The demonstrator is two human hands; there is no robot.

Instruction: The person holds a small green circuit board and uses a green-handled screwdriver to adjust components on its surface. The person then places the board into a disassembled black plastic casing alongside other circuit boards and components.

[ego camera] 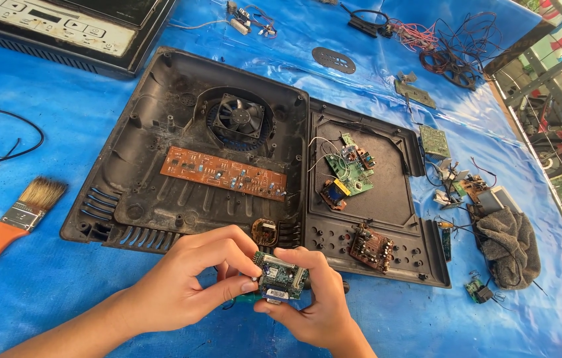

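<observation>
While left hand (185, 282) pinches, right hand (317, 301) grips, seemingly, small circuit board (281, 275).

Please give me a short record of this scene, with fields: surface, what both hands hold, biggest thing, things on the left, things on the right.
surface: blue plastic sheet
hands: left hand and right hand grip one small green circuit board together
biggest thing: open black plastic casing with fan and long brown circuit board
left: paintbrush with orange handle, black wire
right: dark grey cloth, loose boards and red and black wires
</observation>
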